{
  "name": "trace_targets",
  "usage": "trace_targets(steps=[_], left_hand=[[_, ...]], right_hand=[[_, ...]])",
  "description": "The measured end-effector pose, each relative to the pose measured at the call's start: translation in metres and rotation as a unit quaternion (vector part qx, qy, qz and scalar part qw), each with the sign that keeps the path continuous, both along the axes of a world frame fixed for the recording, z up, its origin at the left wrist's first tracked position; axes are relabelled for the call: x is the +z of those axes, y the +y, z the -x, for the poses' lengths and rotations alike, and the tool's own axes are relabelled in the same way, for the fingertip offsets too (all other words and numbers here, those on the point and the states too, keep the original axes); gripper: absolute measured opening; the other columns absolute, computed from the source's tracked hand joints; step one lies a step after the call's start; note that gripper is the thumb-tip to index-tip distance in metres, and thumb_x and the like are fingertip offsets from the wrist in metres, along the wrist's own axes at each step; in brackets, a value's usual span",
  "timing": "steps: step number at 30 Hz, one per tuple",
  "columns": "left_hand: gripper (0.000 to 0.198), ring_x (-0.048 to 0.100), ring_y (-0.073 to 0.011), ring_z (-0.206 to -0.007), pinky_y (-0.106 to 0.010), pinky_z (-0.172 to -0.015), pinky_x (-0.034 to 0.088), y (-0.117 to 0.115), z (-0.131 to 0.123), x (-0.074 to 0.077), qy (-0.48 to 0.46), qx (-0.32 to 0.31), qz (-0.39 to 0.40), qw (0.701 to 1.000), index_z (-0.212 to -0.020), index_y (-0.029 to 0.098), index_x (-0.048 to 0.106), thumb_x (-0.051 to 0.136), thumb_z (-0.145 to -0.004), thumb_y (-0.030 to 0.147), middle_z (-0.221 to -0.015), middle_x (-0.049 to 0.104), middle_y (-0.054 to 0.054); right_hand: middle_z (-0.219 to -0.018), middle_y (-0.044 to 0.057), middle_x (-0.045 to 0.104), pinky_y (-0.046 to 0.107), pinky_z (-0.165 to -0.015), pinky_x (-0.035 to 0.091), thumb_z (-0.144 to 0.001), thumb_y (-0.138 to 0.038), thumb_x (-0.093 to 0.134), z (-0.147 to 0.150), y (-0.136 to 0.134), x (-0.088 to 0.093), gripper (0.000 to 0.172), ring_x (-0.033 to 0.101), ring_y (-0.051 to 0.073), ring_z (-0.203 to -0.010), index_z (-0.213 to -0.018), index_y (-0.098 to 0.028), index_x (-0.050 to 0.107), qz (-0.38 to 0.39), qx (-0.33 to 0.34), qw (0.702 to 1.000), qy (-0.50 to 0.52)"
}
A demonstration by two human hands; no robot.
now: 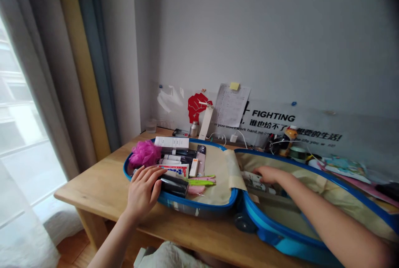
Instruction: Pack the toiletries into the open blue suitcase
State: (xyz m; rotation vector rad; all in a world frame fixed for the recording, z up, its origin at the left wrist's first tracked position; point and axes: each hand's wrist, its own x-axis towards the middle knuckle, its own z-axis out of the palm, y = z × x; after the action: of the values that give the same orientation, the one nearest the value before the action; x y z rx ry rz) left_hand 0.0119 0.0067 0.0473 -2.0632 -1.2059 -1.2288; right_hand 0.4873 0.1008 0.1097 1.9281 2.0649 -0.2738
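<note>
A blue suitcase [199, 206] lies open on a wooden table [102, 183], its two halves lined in beige. My left hand [144, 189] rests on toiletries in the left half, fingers spread over a black bottle [173, 185]. A pink bath pouf [145, 153], white tubes and boxes, and green items lie around it. My right hand [268, 174] reaches into the right half and lies on a white tube [254, 176] near the hinge; its fingers curl over it.
Curtains [56, 93] and a window are on the left. Along the wall stand papers, a red fist sticker [196, 106], a "FIGHTING" banner, chargers, small bottles [193, 129] and clutter at the back right.
</note>
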Motion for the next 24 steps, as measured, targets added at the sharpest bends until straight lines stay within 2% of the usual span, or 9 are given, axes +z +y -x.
trace_targets(steps=[9, 16, 19, 22, 24], left_hand=[[0.035, 0.066, -0.0228, -0.104, -0.04, -0.101, 0.038, 0.0, 0.001, -0.002, -0.011, -0.003, 0.013, 1.0, -0.114, 0.023, 0.069, 0.036, -0.101, 0.028, -0.109, 0.075, -0.004], [0.034, 0.066, -0.0219, -0.103, -0.039, -0.101, 0.038, 0.0, 0.0, -0.002, -0.015, -0.006, 0.012, 1.0, -0.114, 0.023, 0.068, 0.037, -0.101, 0.027, -0.109, 0.075, -0.003], [0.034, 0.065, -0.0224, -0.105, -0.04, -0.101, 0.038, 0.0, 0.0, -0.002, -0.018, -0.003, 0.02, 1.0, -0.115, 0.024, 0.068, 0.037, -0.101, 0.028, -0.11, 0.075, -0.003], [0.036, 0.065, -0.0226, -0.106, -0.04, -0.102, 0.038, -0.001, 0.0, -0.002, -0.021, 0.0, 0.028, 0.999, -0.114, 0.024, 0.07, 0.036, -0.101, 0.028, -0.11, 0.075, -0.004], [0.038, 0.065, -0.0226, -0.106, -0.04, -0.102, 0.039, -0.001, -0.001, -0.001, -0.023, 0.004, 0.034, 0.999, -0.114, 0.024, 0.07, 0.035, -0.101, 0.029, -0.109, 0.075, -0.004]], right_hand=[[-0.117, 0.007, 0.065, 0.041, -0.091, 0.055, -0.093, -0.039, 0.062, 0.002, 0.011, 0.004, 0.031, 0.064, 0.019, -0.104, -0.114, -0.016, 0.064, 0.019, 0.002, 0.998, -0.053], [-0.11, 0.006, 0.066, 0.04, -0.09, 0.054, -0.092, -0.037, 0.064, 0.005, 0.004, 0.009, 0.029, 0.063, 0.018, -0.099, -0.111, -0.016, 0.063, -0.023, -0.013, 0.999, -0.034], [-0.102, 0.005, 0.068, 0.035, -0.085, 0.053, -0.086, -0.029, 0.068, -0.003, -0.006, 0.021, 0.024, 0.063, 0.017, -0.091, -0.105, -0.016, 0.064, -0.057, -0.025, 0.998, 0.004], [-0.093, 0.006, 0.071, 0.03, -0.076, 0.05, -0.074, -0.019, 0.07, -0.012, -0.017, 0.043, 0.027, 0.065, 0.019, -0.083, -0.101, -0.018, 0.065, -0.103, -0.039, 0.992, 0.057], [-0.093, 0.01, 0.073, 0.029, -0.071, 0.049, -0.072, -0.02, 0.066, -0.014, -0.022, 0.059, 0.029, 0.067, 0.022, -0.08, -0.101, -0.019, 0.065, -0.14, -0.047, 0.985, 0.094]])
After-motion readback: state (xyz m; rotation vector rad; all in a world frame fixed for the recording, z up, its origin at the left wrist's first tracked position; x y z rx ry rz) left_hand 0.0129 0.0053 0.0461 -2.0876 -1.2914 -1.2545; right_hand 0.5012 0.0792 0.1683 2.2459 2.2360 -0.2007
